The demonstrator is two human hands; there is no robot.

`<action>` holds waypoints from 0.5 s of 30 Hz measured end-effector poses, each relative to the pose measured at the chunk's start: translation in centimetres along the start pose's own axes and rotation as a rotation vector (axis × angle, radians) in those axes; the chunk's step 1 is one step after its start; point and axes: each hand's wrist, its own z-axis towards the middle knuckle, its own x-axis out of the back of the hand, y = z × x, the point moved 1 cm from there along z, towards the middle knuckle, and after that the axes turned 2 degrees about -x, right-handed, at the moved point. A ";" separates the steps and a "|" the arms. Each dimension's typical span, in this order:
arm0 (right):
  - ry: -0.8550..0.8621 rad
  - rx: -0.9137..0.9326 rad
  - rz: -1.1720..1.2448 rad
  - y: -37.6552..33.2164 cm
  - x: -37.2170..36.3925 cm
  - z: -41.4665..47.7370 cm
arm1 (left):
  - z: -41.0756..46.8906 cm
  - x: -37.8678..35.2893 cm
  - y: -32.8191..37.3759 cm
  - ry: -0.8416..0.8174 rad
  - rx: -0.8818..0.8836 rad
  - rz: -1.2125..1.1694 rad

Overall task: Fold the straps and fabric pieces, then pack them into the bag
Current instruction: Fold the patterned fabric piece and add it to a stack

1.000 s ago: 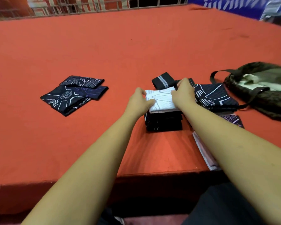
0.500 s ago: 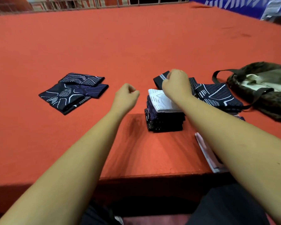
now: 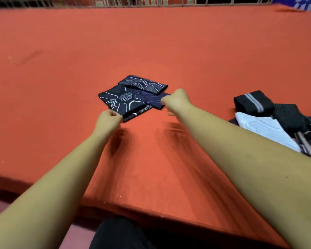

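A small pile of dark fabric pieces (image 3: 126, 99) with white line patterns lies on the orange table. A narrower patterned piece (image 3: 144, 83) sits at its far side and a purple one (image 3: 152, 101) at its right. My left hand (image 3: 109, 120) has curled fingers pinching the pile's near corner. My right hand (image 3: 176, 100) is curled at the right end of the purple piece and seems to pinch it. At the far right a white folded piece (image 3: 258, 126) tops a stack, with a black grey-striped strap (image 3: 253, 102) behind it. The bag is out of view.
The orange table (image 3: 151, 42) stretches far back to a railing (image 3: 151, 0). Its front edge (image 3: 151, 212) runs close to my body. More dark patterned pieces (image 3: 294, 115) lie at the right edge of the view.
Both hands left the white-topped stack and moved left to the dark patterned pile. The view swung left, so the stack now sits at the right edge and the bag is gone from sight.
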 end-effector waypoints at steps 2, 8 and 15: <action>-0.089 -0.102 0.083 0.5 -3.1 1.1 | 1.4 -0.2 -1.8 -0.015 0.081 -0.089; -0.217 -0.336 0.304 1.1 -9.4 3.7 | 5.8 -1.5 -3.0 0.065 0.182 -0.256; -0.188 -0.327 0.329 2.0 -11.7 5.1 | 8.0 -2.3 -3.5 0.093 0.112 -0.074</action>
